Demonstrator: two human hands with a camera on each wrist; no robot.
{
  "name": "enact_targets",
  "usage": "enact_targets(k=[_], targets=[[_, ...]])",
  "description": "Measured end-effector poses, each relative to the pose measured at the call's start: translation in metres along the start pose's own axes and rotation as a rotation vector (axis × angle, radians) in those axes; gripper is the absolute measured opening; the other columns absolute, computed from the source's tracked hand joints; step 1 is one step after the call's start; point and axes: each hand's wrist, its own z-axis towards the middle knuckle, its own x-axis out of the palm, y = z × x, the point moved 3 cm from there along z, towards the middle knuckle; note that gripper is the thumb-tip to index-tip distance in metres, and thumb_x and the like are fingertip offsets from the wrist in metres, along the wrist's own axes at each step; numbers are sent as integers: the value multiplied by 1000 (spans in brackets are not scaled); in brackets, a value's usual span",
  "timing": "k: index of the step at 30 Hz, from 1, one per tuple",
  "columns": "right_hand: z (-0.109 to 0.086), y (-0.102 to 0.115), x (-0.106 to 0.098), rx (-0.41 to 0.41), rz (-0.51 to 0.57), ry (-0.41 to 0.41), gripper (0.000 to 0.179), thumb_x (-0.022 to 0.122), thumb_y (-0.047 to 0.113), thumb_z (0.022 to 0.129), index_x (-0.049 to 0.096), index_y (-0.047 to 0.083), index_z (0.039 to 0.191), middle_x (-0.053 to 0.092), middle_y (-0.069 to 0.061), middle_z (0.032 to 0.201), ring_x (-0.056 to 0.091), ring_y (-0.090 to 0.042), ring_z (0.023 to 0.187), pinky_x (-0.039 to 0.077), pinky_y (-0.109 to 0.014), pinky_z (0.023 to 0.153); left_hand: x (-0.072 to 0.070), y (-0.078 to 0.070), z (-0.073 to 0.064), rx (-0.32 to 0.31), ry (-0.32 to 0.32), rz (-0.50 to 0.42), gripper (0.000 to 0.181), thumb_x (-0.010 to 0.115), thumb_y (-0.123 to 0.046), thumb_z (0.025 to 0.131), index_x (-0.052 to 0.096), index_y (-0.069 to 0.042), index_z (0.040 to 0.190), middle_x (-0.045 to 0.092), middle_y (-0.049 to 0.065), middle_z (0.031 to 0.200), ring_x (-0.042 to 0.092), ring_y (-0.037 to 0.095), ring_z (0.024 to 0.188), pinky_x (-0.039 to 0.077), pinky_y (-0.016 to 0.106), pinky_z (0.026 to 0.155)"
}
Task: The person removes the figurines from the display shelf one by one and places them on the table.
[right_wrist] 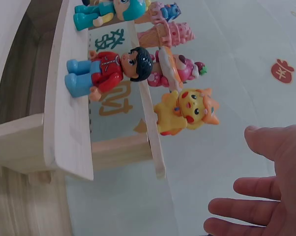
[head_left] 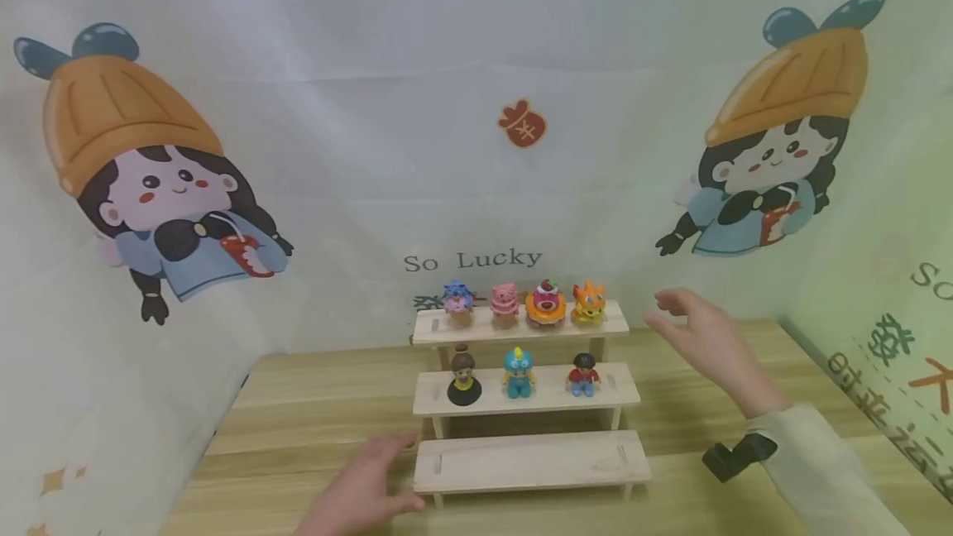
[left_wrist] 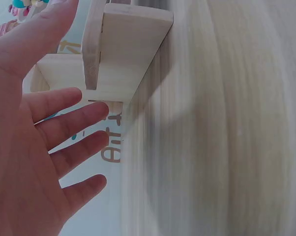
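Note:
A three-tier wooden stand (head_left: 530, 461) holds small toy figures. My left hand (head_left: 365, 482) is beside the left end of its lowest tier, fingers spread and holding nothing. To the right of the top tier my right hand (head_left: 703, 337) hovers, fingers extended, with nothing in it. Nearest to it is an orange-and-yellow figure (head_left: 589, 304), left of which stand a figure with an orange ring (head_left: 546, 306), a pink cone figure (head_left: 504, 303) and a blue-topped cone figure (head_left: 457, 301). The middle tier bears a bun-haired figure (head_left: 464, 379), a teal figure (head_left: 519, 375) and a red-jacketed figure (right_wrist: 108, 73).
The stand rests on a wood-grain tabletop (head_left: 320, 404). Behind and at the sides hangs a pale printed cloth (head_left: 387, 155) with cartoon characters and lettering. A black wrist device (head_left: 737, 457) sits by the right sleeve (head_left: 819, 470). The lowest tier carries no figures.

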Motion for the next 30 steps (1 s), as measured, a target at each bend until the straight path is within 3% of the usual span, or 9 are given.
enact_targets(k=[5, 14, 22, 30], targets=[[10, 9, 8, -26, -1, 25, 59, 60, 37, 93, 46, -2, 136, 52, -26, 133, 50, -43, 119, 41, -59, 96, 4, -2, 2, 29, 1, -22, 87, 79, -49, 69, 48, -1, 135, 52, 21, 135, 48, 41, 123, 40, 58, 100], [27, 22, 32, -84, 48, 52, 63, 67, 23, 89, 40, -3, 140, 46, -26, 139, 51, -44, 119, 44, -56, 96, 13, -1, 2, 18, -61, -66, 82, 76, -49, 73, 50, -3, 135, 55, 17, 133, 50, 37, 122, 42, 54, 99], [39, 24, 44, -119, 124, 28, 67, 69, 12, 87, 35, -3, 143, 46, -27, 138, 52, -43, 118, 44, -53, 98, 16, -4, 2, -30, -128, -148, 49, 59, -38, 93, 55, -7, 131, 57, 16, 129, 52, 36, 121, 42, 56, 98], [44, 30, 48, -123, 148, 45, 59, 66, 9, 89, 40, -3, 140, 47, -26, 138, 53, -42, 118, 46, -52, 97, 28, -1, 4, -68, -221, -149, 34, 57, -24, 95, 57, -9, 126, 63, 11, 118, 60, 29, 107, 49, 49, 90]])
